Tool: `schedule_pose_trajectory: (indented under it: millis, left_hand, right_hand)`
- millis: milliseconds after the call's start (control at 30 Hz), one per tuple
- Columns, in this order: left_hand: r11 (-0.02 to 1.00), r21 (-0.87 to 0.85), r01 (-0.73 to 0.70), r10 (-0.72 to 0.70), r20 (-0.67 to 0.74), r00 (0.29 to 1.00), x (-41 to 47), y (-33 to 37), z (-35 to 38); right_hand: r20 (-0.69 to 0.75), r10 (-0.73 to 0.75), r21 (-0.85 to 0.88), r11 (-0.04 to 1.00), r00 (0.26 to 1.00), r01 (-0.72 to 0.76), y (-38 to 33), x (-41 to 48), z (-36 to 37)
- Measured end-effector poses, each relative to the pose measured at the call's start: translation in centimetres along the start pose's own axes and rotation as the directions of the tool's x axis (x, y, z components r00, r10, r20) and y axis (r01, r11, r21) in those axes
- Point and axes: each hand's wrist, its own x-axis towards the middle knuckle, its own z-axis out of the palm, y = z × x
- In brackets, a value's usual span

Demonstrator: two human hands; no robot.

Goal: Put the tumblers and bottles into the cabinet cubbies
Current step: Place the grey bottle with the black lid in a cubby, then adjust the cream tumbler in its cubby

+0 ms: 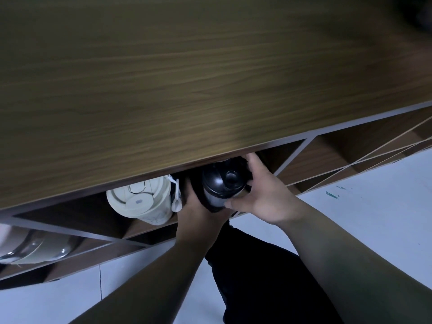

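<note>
Above your grip, the wood-grain cabinet top (pixel 187 78) filled most of the view, and the diagonal-walled cubbies (pixel 327 157) opened just under its front edge. Below your forearms lay the pale floor (pixel 374 218).

Just left of your grip, a cream tumbler (pixel 142 201) lay on its side in the neighbouring cubby, lid facing you, a white strap or tag beside it. Well off to the left, a grey-lidded container (pixel 39 249) lay in a lower cubby; the blur hid what it was.

You held the black bottle (pixel 222 183) at the mouth of its cubby, lid toward you, its far end hidden under the cabinet top. Your left hand (pixel 198 213) cupped it from below and the left side. Your right hand (pixel 261 190) was closed round the body from the right, thumb across the near side just under the lid.

It looked a rigid, smooth-walled bottle, likely slick, and I couldn't tell whether it was full or empty. You took it on the body rather than the lid, which I judged the safer place. The sloping cubby walls could let it roll, so it probably wanted seating before release.
</note>
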Motion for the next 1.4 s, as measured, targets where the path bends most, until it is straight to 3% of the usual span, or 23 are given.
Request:
schedule_pose_trajectory:
  millis: [200,600,767,933,1067,1200,1400]
  left_hand:
    - [0.99,-0.129,-0.058,0.061,0.026,0.998,0.1,1.2,-0.2]
    - [0.995,-0.099,0.013,-0.005,0.075,0.997,-0.5,0.9,-0.4]
    - [0.994,0.067,0.083,-0.096,0.217,0.972,-3.8,1.5,-3.3]
    - [0.943,0.306,0.133,-0.206,0.219,0.954,-7.4,1.4,-10.3]
    - [0.927,0.328,0.181,-0.246,0.169,0.954,-7.9,1.5,-14.9]
    - [0.932,0.293,0.213,-0.258,0.127,0.958,-7.7,1.3,-16.4]
    - [0.964,0.202,0.173,-0.197,0.107,0.975,-5.9,1.3,-16.0]
  right_hand:
    - [-0.02,0.036,-0.045,0.998,0.999,-0.037,0.0,0.5,0.4]
    - [-0.008,0.061,-0.067,0.996,0.998,-0.061,-0.2,0.4,0.3]
    - [-0.031,0.046,-0.166,0.985,0.998,-0.051,-1.5,-2.0,-0.5]
    - [-0.097,-0.188,-0.394,0.909,0.977,0.136,-5.9,-5.8,1.1]
    - [0.044,-0.312,-0.513,0.808,0.949,0.289,-8.8,-6.8,4.9]
    - [0.066,-0.329,-0.473,0.821,0.942,0.32,-10.1,-6.4,7.6]
    - [-0.056,-0.22,-0.321,0.928,0.974,0.191,-10.7,-4.0,9.8]
